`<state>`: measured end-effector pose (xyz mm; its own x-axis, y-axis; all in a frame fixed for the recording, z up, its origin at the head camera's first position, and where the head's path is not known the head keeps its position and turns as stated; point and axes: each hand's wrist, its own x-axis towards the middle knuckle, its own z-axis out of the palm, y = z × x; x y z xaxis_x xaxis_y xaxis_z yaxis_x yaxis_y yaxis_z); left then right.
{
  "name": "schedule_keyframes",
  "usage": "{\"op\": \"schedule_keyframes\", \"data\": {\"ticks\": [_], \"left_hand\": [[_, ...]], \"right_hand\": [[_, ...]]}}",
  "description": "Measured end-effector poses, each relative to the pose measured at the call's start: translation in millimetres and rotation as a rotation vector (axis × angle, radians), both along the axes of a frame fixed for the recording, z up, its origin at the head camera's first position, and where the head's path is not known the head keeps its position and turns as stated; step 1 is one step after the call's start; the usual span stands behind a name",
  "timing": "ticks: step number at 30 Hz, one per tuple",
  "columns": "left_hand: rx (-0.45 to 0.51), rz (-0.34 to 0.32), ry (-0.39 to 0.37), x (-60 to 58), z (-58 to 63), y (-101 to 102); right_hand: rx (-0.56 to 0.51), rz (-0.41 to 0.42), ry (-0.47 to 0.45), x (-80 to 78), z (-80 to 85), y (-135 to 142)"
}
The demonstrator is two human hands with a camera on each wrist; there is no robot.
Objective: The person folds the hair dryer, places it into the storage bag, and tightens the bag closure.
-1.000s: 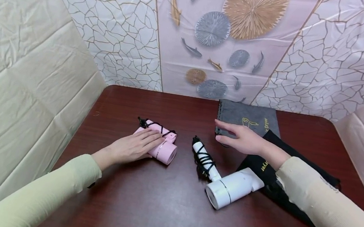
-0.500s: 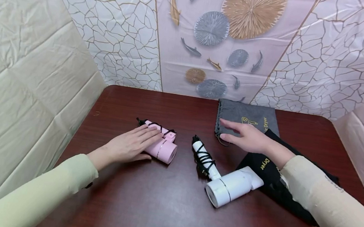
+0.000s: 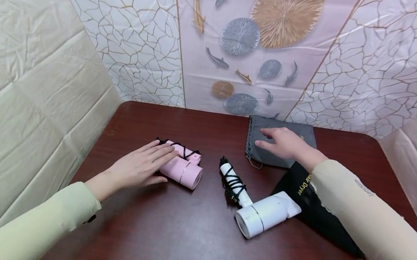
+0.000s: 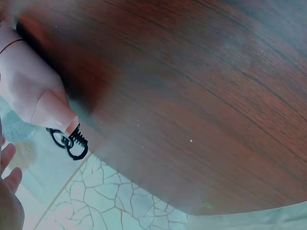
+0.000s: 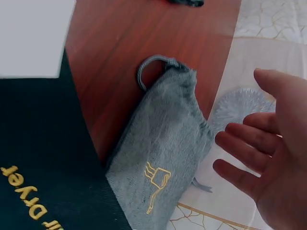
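Observation:
In the head view my left hand (image 3: pixel 137 164) hovers over or rests on the left end of a pink hair dryer (image 3: pixel 189 174), its fingers straight; contact is unclear. A black cord wraps the dryer's folded handle. The left wrist view shows the dryer's pink body (image 4: pixel 31 79) and a black hanging loop (image 4: pixel 76 148). My right hand (image 3: pixel 282 142) is above a grey drawstring pouch (image 3: pixel 271 157), fingers loosely extended and holding nothing. In the right wrist view that pouch (image 5: pixel 156 129) carries a yellow dryer emblem, apart from the hand (image 5: pixel 268 148).
A white hair dryer (image 3: pixel 266 214) with a black cord around its handle (image 3: pixel 233 182) lies right of centre. Behind its nozzle is a black pouch (image 3: pixel 321 222) lettered in yellow, partly under my right sleeve. The brown table (image 3: pixel 180 238) meets a patterned backdrop (image 3: pixel 238 73).
My left hand has slid left, uncovering more of the pink dryer. My right hand has moved farther back over the grey pouch. Both dryers stay put.

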<state>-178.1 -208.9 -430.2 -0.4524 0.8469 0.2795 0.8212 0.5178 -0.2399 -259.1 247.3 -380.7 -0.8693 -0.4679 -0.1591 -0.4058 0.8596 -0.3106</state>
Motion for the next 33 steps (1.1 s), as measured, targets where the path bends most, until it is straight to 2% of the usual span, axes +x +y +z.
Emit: {"op": "schedule_keyframes", "data": {"ticks": [8,14,21,25,33], "left_hand": [[0.036,0.008,-0.001,2.3,0.4,-8],[0.056,-0.004,-0.002,3.4,-2.3,-9],[0.044,0.024,-0.014,5.3,-5.1,-8],[0.032,0.035,-0.020,5.7,-6.3,-8],[0.017,0.033,0.002,5.6,-11.2,-10]], "right_hand": [[0.170,-0.062,-0.012,-30.6,-19.2,-17],[0.268,-0.121,-0.031,-45.2,-30.4,-25],[0.288,-0.182,-0.031,-55.0,-44.3,-30],[0.285,-0.184,-0.024,-57.5,-53.5,-35],[0.384,-0.105,0.046,-61.3,-62.9,-40]]}}
